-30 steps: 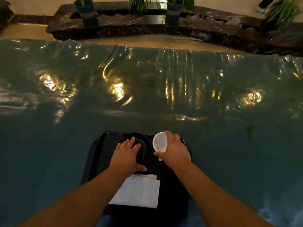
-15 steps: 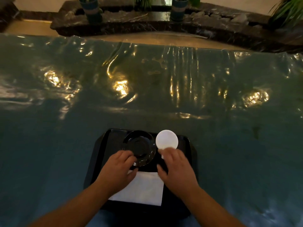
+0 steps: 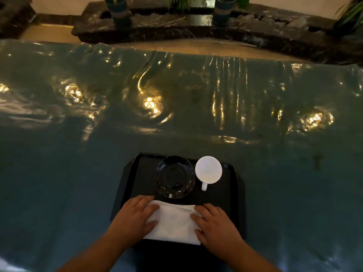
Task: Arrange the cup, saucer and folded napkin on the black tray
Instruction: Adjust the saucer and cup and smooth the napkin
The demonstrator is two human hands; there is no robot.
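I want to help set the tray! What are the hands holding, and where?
Both hands rest on the napkin: left hand on its left edge, right hand on its right edge.

On the black tray [image 3: 233, 193], the white cup [image 3: 208, 169] sits upright just right of the black saucer [image 3: 174, 176] at the far end, and the left hand [image 3: 135, 216] and right hand [image 3: 216, 224] lie flat on the folded napkin [image 3: 174, 220] at the near end.

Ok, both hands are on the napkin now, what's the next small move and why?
Probably lift the white cup onto the black saucer. The cup stands on the black tray beside the saucer, handle toward you, while the left hand and right hand rest flat on the folded napkin, which already lies square.
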